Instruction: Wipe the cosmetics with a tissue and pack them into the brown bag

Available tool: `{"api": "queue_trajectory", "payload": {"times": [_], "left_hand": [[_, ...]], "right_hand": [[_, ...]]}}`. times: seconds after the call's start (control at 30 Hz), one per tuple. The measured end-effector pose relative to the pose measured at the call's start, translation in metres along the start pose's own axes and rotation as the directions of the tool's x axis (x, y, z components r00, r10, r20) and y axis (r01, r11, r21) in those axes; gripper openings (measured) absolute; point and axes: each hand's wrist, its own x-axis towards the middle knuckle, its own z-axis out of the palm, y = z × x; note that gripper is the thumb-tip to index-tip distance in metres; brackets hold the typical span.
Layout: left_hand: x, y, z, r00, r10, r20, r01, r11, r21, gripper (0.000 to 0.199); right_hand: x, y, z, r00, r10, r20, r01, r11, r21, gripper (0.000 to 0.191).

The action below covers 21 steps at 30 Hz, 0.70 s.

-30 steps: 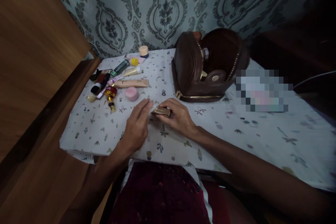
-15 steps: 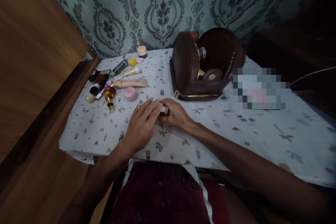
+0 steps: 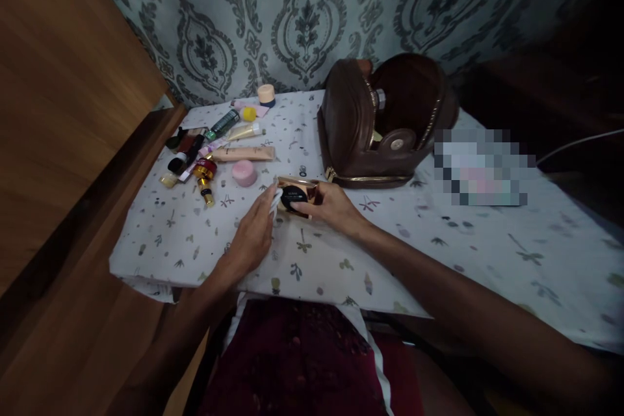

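My right hand point(image 3: 336, 207) grips a shiny gold case with a round black label point(image 3: 295, 195), its thumb across the front. Small print shows on the label, too small to read. My left hand point(image 3: 254, 229) is closed at the case's left end, with a white, folded piece that looks like cloth or tissue point(image 3: 275, 203) pinched in its fingers and pressed against the case. Both hands are just above the table's front half. Close beyond the left hand stands a pink round jar point(image 3: 244, 173).
An open brown zippered bag point(image 3: 348, 123) stands at the back right. Several cosmetics lie at the left, among them a beige tube point(image 3: 246, 154), a green bottle point(image 3: 223, 124) and a red-and-gold jar point(image 3: 205, 169). A blurred-out object point(image 3: 480, 169) lies right on the patterned tablecloth point(image 3: 302, 273).
The gold case has been turned so its black label faces me. My left hand has drawn back to the case's left end, and the white piece now shows.
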Motion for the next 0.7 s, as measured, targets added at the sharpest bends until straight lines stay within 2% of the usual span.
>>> {"api": "queue_trajectory", "payload": {"times": [0.07,0.2,0.33,0.4,0.5,0.6,0.7], "left_hand": [[0.000,0.001,0.003,1.000,0.001,0.002,-0.001,1.000,-0.014,0.052],[0.005,0.003,0.003,1.000,-0.003,-0.012,0.003,1.000,-0.017,0.052],[0.015,0.007,0.004,0.999,0.034,-0.039,-0.033,0.999,0.007,0.051],[0.021,0.011,0.006,0.998,0.060,-0.031,-0.059,0.998,0.028,0.051],[0.026,0.021,0.009,0.991,0.136,0.019,-0.137,0.988,0.070,0.052],[0.026,0.031,0.012,0.967,0.236,0.092,-0.247,0.960,0.134,0.053],[0.022,0.035,0.012,0.943,0.301,0.140,-0.322,0.930,0.175,0.054]], "right_hand": [[0.000,-0.003,0.001,0.998,0.045,0.042,-0.051,0.986,0.156,0.038],[0.000,-0.007,0.003,0.996,0.066,0.056,-0.080,0.952,0.294,0.040],[0.002,-0.005,0.006,0.982,0.135,0.134,-0.183,0.862,0.472,0.046],[0.002,-0.006,0.008,0.963,0.169,0.212,-0.258,0.813,0.522,0.050],[0.000,-0.009,0.008,0.932,0.191,0.309,-0.333,0.788,0.518,0.062],[0.001,-0.011,0.004,0.939,0.197,0.282,-0.323,0.790,0.522,0.070],[0.005,-0.011,-0.003,0.956,0.206,0.209,-0.290,0.780,0.555,0.063]]}}
